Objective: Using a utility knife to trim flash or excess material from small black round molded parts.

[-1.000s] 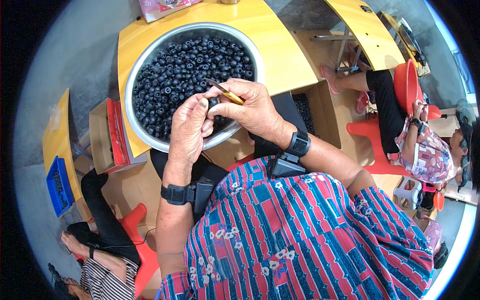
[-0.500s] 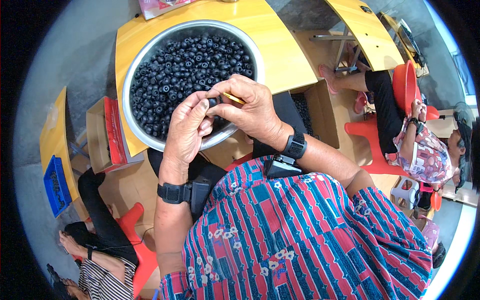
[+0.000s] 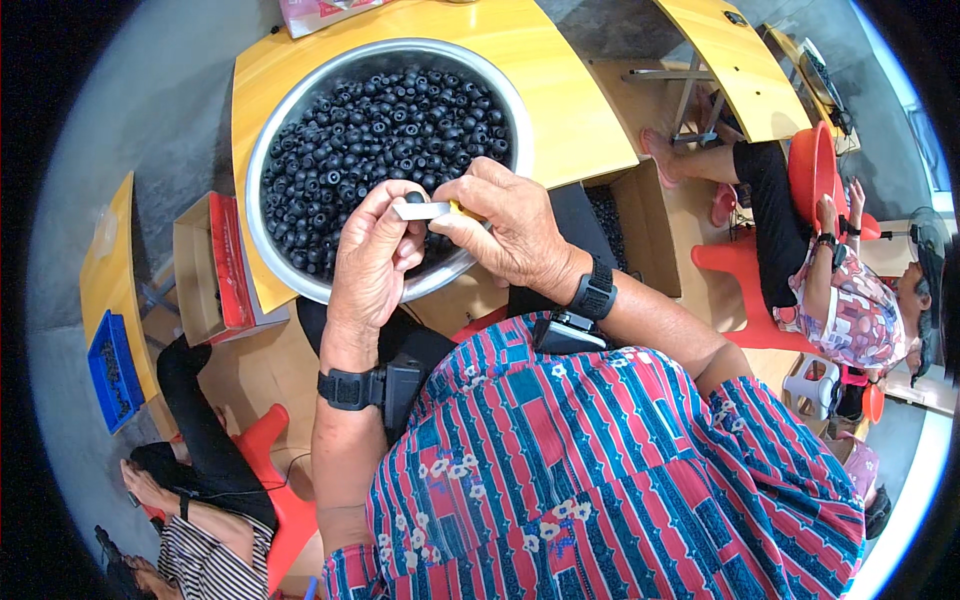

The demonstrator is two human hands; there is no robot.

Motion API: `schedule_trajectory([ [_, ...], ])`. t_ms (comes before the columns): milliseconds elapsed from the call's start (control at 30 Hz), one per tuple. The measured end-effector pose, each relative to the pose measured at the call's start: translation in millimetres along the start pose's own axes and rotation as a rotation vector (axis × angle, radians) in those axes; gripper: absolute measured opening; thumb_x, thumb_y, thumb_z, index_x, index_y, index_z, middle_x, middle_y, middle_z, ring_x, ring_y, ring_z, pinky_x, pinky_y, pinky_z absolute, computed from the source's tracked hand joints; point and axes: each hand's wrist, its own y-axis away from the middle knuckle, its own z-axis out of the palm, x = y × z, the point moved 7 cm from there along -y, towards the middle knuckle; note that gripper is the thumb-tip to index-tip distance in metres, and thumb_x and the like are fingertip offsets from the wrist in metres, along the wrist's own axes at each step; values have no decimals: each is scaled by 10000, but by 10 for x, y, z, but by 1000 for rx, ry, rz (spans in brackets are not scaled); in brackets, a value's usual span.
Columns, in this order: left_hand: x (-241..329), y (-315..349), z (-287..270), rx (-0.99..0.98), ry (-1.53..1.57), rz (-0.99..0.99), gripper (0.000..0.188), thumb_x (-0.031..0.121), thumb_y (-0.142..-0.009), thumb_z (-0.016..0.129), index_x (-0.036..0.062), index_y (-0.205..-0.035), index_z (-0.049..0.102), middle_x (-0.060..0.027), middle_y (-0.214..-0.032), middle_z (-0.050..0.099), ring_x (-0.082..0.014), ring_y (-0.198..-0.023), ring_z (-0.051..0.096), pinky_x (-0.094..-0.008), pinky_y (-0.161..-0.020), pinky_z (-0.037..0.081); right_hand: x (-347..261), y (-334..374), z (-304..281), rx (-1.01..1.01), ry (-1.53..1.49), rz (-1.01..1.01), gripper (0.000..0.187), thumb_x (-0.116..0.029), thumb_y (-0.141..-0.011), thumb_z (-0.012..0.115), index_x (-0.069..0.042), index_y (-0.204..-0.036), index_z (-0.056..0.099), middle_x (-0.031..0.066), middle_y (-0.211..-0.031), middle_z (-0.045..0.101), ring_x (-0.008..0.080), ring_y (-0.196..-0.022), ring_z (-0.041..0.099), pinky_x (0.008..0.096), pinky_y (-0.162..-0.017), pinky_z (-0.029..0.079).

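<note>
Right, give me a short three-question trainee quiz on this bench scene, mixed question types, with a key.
1. True or false: the metal basin of small black round parts rests on a yellow table.
2. Multiple choice: what does the right hand grip? A) a red cup B) a small blade tool with a yellow handle C) nothing
3. Short answer: what does the left hand pinch at its fingertips?

Key
1. True.
2. B; the blade points toward the left hand.
3. One small black part, held against the blade.
</note>
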Motion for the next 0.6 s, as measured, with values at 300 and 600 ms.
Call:
schedule_trajectory([
  [300, -5, 5, 15, 47, -39, -5, 240, 258, -978, 581, 39, -1074, 572, 56, -770, 477, -4, -609, 384, -149, -498, 294, -27, 14, 9, -3, 81, -38, 187, -268, -850, 700, -98, -927, 687, 68, -720, 508, 219, -635, 545, 334, -554, 452],
  [600, -14, -4, 5, -17, -6, -6, 223, 241, -972, 587, 49, -1083, 561, 33, -832, 517, -24, -634, 406, -144, -507, 309, -38, -7, -10, 29, 95, -41, 189, -279, -826, 714, -100, -869, 671, 80, -711, 531, 258, -627, 579, 369, -534, 470],
])
